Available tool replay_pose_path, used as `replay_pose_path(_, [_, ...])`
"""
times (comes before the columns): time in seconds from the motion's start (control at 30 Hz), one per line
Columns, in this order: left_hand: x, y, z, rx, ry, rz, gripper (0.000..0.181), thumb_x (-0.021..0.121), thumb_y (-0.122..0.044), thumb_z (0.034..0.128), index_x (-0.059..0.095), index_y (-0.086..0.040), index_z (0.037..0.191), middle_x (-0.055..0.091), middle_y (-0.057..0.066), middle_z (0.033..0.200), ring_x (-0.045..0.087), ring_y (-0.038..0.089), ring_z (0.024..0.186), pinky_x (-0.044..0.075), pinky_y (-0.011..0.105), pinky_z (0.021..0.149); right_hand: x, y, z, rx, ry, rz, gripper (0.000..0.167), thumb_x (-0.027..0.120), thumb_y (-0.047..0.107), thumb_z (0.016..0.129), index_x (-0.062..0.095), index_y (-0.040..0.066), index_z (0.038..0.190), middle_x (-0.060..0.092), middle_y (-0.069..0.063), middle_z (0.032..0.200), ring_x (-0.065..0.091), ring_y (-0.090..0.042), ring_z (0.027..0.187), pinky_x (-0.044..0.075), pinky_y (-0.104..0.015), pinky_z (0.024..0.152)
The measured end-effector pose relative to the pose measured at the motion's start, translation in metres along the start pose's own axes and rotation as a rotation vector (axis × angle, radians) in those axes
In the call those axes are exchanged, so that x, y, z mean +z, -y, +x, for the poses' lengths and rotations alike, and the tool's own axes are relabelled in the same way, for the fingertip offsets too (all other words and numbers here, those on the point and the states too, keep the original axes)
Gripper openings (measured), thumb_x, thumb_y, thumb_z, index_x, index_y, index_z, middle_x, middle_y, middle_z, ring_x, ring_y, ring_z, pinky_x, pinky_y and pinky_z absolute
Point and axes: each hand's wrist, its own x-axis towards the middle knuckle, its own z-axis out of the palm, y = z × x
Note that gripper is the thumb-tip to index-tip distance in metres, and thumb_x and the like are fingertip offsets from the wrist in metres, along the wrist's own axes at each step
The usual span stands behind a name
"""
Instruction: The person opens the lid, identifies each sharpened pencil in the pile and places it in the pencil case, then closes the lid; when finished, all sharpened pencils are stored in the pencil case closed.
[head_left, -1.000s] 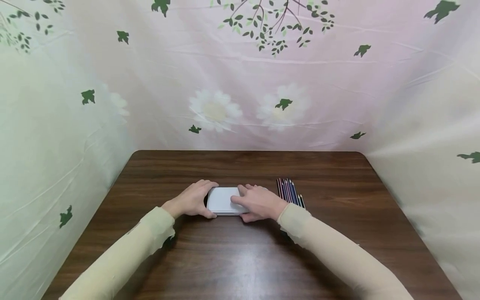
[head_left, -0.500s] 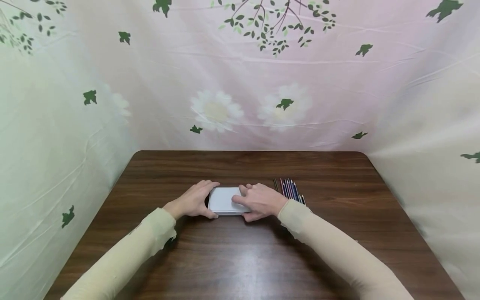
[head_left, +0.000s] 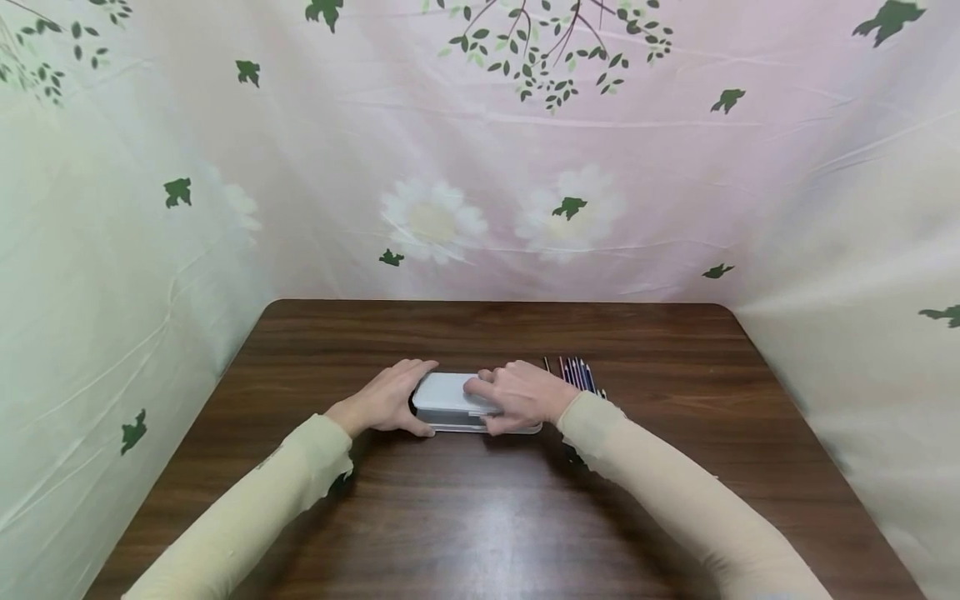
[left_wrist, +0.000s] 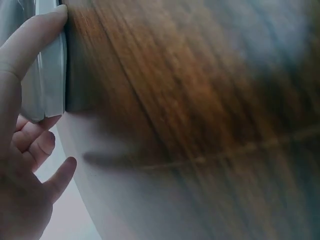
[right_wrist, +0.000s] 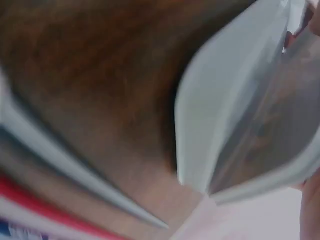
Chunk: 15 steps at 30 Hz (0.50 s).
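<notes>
A pale grey-white flat case (head_left: 450, 392) lies on the table with its lid partly raised, a gap showing along the front. My left hand (head_left: 384, 400) grips the case's left end, thumb at the front corner and fingers at the back. In the left wrist view the thumb (left_wrist: 37, 32) presses along the case's side (left_wrist: 52, 75). My right hand (head_left: 525, 396) holds the lid near its right end, fingers bent over it. The right wrist view shows the lid (right_wrist: 280, 175) tilted up from the base (right_wrist: 215, 100), with fingertips at its far edge.
Several colored pencils (head_left: 579, 375) lie side by side just right of my right hand, partly hidden by the hand and sleeve. One pencil (head_left: 547, 365) lies slightly apart. Brown wood table (head_left: 480, 517) surrounds the case. Printed fabric (head_left: 480, 142) hangs behind and beside it.
The lid has lifted away from the base at the front, and my right hand has risen slightly with it. My left hand stays at the case's left end.
</notes>
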Motion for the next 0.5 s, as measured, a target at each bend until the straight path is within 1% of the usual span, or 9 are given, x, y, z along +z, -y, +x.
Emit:
replay_pose_path(0.03, [0.001,0.001,0.000,-0.001,-0.002,-0.011,0.115,0.094,-0.053,0.0690,0.041,-0.001,0.157,0.057,0.015,0.145,0.055,0.030,0.127,0.047,0.051,0.107,-0.003,-0.002,-0.001,0.003,0.002,0.048,0.044,0.072,0.038,0.087,0.057,0.015,0.121,0.065,-0.003,0.094,0.058,-0.012,0.058,0.052,-0.029,0.052])
replay_pose_path(0.1, [0.004,0.003,0.000,-0.006,-0.003,-0.042,0.114,0.095,-0.053,0.0692,0.041,-0.003,0.157,0.056,0.014,0.146,0.054,0.030,0.130,0.045,0.052,0.109,-0.009,-0.005,-0.003,0.017,0.015,0.143,0.042,0.070,0.034,0.091,0.058,0.014,0.126,0.069,-0.001,0.100,0.057,-0.008,0.058,0.052,-0.027,0.055])
replay_pose_path(0.2, [0.005,0.008,-0.002,-0.013,-0.001,-0.106,0.113,0.095,-0.054,0.0704,0.041,-0.007,0.158,0.056,0.011,0.146,0.052,0.030,0.133,0.042,0.054,0.112,-0.017,-0.010,-0.005,0.056,0.066,0.262,0.039,0.066,0.032,0.097,0.059,0.016,0.132,0.072,-0.001,0.113,0.060,-0.005,0.067,0.054,-0.026,0.064])
replay_pose_path(0.27, [0.006,0.011,-0.003,-0.009,0.004,-0.160,0.110,0.095,-0.053,0.0719,0.042,-0.008,0.158,0.057,0.009,0.144,0.053,0.028,0.132,0.042,0.054,0.112,-0.022,-0.011,-0.007,0.078,0.079,0.304,0.036,0.064,0.031,0.101,0.060,0.018,0.134,0.072,0.000,0.119,0.062,-0.004,0.074,0.055,-0.026,0.070])
replay_pose_path(0.37, [0.006,0.014,-0.005,0.002,0.007,-0.219,0.105,0.095,-0.047,0.0750,0.043,-0.010,0.158,0.058,0.006,0.143,0.055,0.027,0.130,0.042,0.054,0.112,-0.028,-0.012,-0.011,0.095,0.072,0.359,0.031,0.064,0.032,0.105,0.063,0.019,0.133,0.073,0.004,0.118,0.064,-0.004,0.079,0.056,-0.027,0.076])
replay_pose_path(0.5, [0.005,0.016,-0.008,0.010,0.014,-0.247,0.097,0.092,-0.040,0.0821,0.041,-0.011,0.160,0.057,0.005,0.145,0.052,0.027,0.130,0.041,0.054,0.112,-0.033,-0.013,-0.018,0.102,0.034,0.412,0.026,0.065,0.030,0.106,0.065,0.020,0.130,0.073,0.006,0.116,0.065,-0.002,0.082,0.056,-0.027,0.078])
